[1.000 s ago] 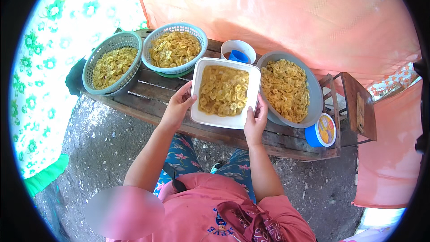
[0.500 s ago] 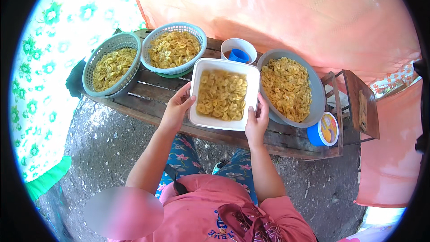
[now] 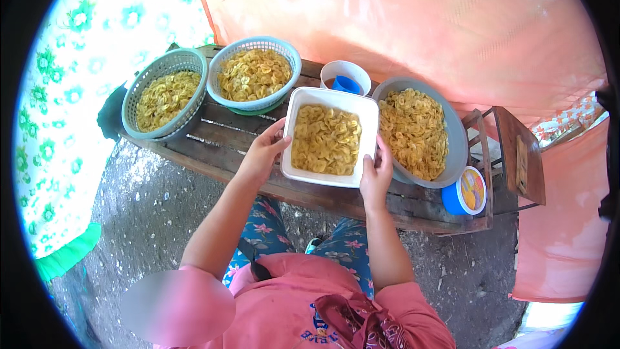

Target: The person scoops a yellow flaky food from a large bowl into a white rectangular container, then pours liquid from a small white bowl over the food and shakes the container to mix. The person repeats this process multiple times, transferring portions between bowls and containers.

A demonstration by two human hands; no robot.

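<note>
Between my two hands I hold a white square tub above the front of a slatted wooden bench. Yellow banana slices lie inside it, filling much of the bottom. My left hand grips its left wall, with the thumb near the rim. My right hand is closed on the lower right wall, thumb on the rim and fingers behind. Just right of the tub, a large grey basin holds a heap of similar slices.
On the bench stand a grey-green basket and a light blue basket, both with slices. Behind the tub is a white bucket with a blue cup. A blue lidded tub sits at right, beside a wooden chair.
The white tub appears slightly farther right and tilted a little differently, both hands moving with it. The slices inside look shifted. The whole view has moved slightly.
</note>
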